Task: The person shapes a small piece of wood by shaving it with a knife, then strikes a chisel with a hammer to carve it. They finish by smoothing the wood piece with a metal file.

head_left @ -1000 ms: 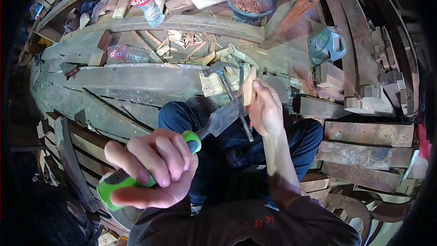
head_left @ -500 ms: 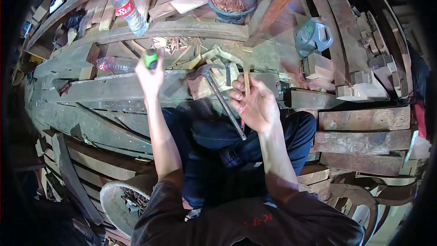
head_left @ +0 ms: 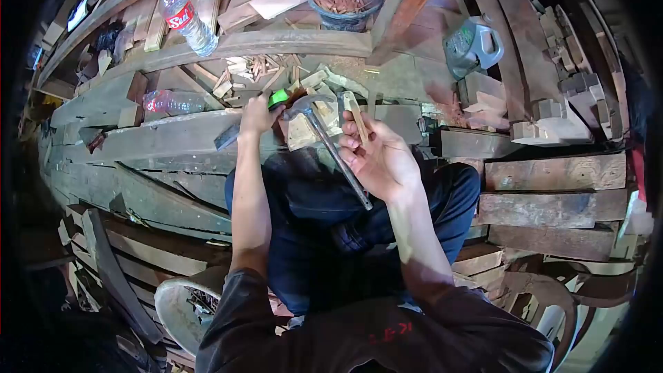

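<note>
My left hand [head_left: 257, 117] is closed around a chisel with a green handle [head_left: 278, 97]; its flat metal blade points down and left. In my right hand [head_left: 378, 159] a thin strip of wood [head_left: 359, 121] is pinched between thumb and fingers, its top end tilted left. Between the hands lies a claw hammer [head_left: 335, 152], its head on a pale wood block [head_left: 302, 131] and its handle slanting toward my lap. Small cut wood sticks [head_left: 255, 68] are heaped beyond my left hand.
A dark bucket [head_left: 345, 1] of wood pieces stands at the back. A water bottle [head_left: 188, 22], another bottle lying down [head_left: 173, 101] and a plastic jug [head_left: 472, 48] are around the work spot. A pail [head_left: 173, 311] with nails sits at lower left; planks [head_left: 552, 211] lie right.
My left hand has moved right and down, closer to the hammer, and turned the chisel so its blade shows. The wood strip in my right hand has tilted left.
</note>
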Demonstrator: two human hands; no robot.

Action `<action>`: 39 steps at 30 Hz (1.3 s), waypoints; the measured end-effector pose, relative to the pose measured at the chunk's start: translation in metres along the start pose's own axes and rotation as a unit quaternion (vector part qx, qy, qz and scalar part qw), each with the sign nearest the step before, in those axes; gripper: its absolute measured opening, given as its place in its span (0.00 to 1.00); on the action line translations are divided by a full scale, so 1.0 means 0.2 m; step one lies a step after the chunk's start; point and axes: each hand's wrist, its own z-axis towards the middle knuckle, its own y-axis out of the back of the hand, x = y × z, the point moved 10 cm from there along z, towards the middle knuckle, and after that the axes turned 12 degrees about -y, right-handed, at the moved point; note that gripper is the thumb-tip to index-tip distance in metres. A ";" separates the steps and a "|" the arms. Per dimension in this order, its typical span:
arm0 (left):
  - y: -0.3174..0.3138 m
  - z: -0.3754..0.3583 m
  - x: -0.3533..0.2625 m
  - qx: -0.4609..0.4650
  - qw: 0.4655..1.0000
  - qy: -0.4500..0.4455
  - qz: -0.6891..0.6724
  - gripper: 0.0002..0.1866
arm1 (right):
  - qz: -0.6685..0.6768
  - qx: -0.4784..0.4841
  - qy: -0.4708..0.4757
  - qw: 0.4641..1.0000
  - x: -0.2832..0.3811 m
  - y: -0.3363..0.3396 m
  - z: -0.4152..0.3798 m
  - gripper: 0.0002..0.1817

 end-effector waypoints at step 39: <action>0.11 -0.20 -0.76 0.165 0.610 -0.145 -0.761 0.14 | -0.687 -0.412 0.150 0.580 0.32 0.69 0.24 0.13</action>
